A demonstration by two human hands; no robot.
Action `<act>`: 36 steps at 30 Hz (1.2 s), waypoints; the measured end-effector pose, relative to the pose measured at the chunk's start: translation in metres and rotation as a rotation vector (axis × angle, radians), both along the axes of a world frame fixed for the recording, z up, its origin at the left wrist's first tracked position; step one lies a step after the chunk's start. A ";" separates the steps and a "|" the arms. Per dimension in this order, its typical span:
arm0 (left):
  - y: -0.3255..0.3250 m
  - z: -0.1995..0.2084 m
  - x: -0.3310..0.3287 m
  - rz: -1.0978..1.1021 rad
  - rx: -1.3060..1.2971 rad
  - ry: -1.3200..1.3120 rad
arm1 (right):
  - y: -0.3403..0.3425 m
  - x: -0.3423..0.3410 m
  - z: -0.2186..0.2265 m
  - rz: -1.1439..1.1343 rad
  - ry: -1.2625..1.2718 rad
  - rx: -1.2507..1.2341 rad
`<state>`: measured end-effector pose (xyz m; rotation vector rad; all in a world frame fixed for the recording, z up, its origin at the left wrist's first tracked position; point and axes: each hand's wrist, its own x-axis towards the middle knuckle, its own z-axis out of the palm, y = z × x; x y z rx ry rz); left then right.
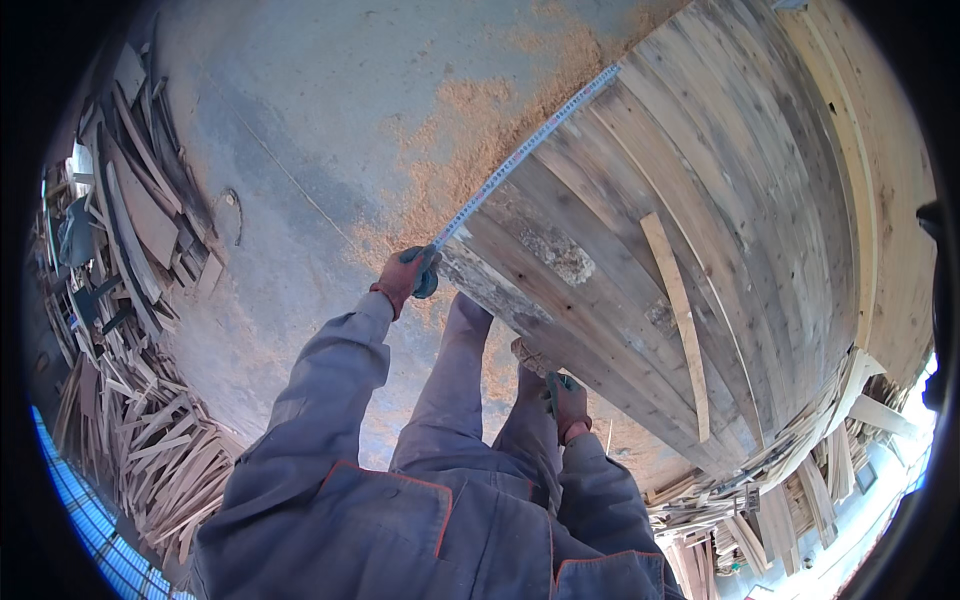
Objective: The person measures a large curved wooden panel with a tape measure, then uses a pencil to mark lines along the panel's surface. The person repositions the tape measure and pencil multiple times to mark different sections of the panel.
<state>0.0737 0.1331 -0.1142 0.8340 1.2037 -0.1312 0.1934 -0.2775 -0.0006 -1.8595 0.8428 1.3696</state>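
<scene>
A grey floor (pixel 320 60) is bordered by timber on several sides. On the left, a heap of offcuts (pixel 150 210) is piled up, its dark, bent-looking slabs mixed with flat pieces, and below it a tangle of thin pale sticks (pixel 185 460) is spread. A further mass of scrap wood (pixel 780 520) is seen at the lower right, close against the end of the planks. Orange-tan sawdust (pixel 450 150) is scattered in loose, crumbly drifts on the floor beside the tape.

The right half of the view is filled by long planks (pixel 740 190) laid side by side. Their faces are weathered grey-brown and dotted with knots, and near the left end a rough, whitish crust (pixel 560 255) is borne by the wood. Across them a narrow, pale, straight-sided strip (pixel 677 325) is laid loose, well apart from the tape. Beyond, a yellowish board edge (pixel 860 190) is seen.

A tape measure (pixel 525 150), its blade thin, flat and whitish, is stretched along the upper-left edge of the planks. Its near end is gripped at the corner by the left hand (pixel 408 275), gloved in red and dark green, with the fingers curled closed. The right hand (pixel 568 402), similarly gloved, is held low beside the planks' near edge; whether anything is pinched in it cannot be told.
</scene>
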 end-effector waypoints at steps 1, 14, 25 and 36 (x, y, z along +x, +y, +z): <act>0.000 -0.004 0.001 -0.027 0.007 0.008 | -0.001 0.000 0.001 0.010 0.014 0.002; -0.021 -0.005 -0.025 0.005 -0.044 0.112 | 0.007 0.003 0.017 0.073 0.002 0.019; -0.036 -0.053 -0.063 -0.107 0.060 0.283 | 0.002 0.012 0.030 0.241 0.042 -0.071; -0.037 -0.037 -0.108 0.026 0.125 0.392 | 0.005 0.020 0.028 0.271 0.009 -0.034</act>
